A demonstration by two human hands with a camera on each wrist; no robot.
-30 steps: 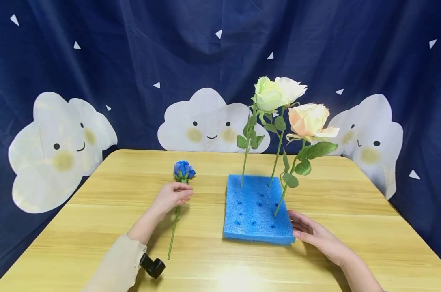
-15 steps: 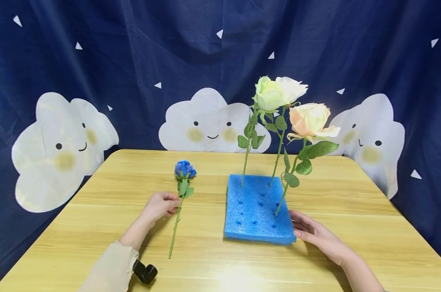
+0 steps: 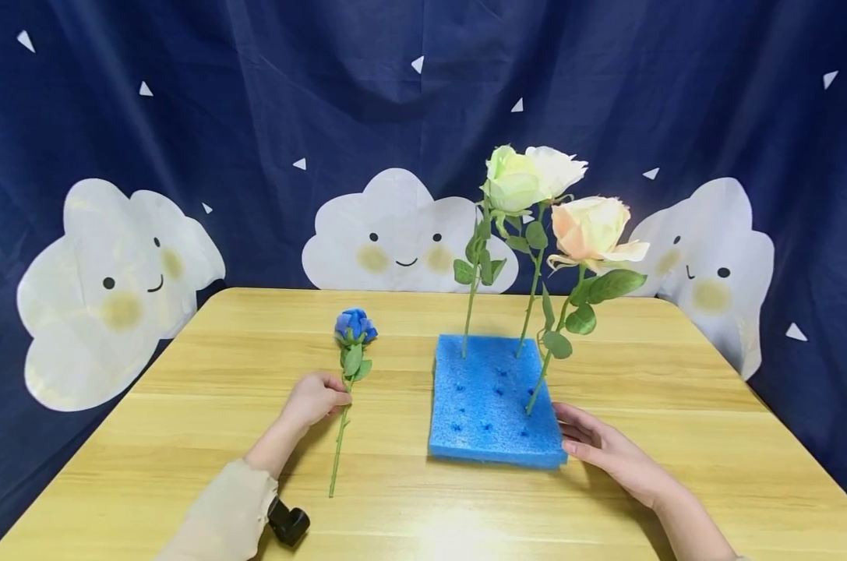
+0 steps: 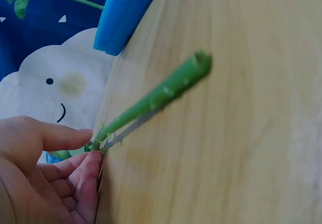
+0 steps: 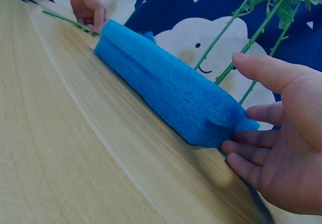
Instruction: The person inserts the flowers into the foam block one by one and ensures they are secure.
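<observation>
A blue rose with a long green stem lies on the table, left of the foam block. My left hand pinches its stem just below the leaves. From the left wrist, the thumb and index finger close on the green stem, whose cut end points toward the camera. My right hand rests at the right side of the blue foam block. In the right wrist view its fingers touch the block's end, loosely bent, while the thumb stands apart.
A pale green rose, a white rose and a peach rose stand upright in the foam, which has several holes in its top. The wooden table ends before a dark blue curtain with clouds.
My left hand has slid down from just under the bloom to the stem below the leaves and now pinches it. The stem's lower end has shifted slightly right. My right hand has stayed put.
</observation>
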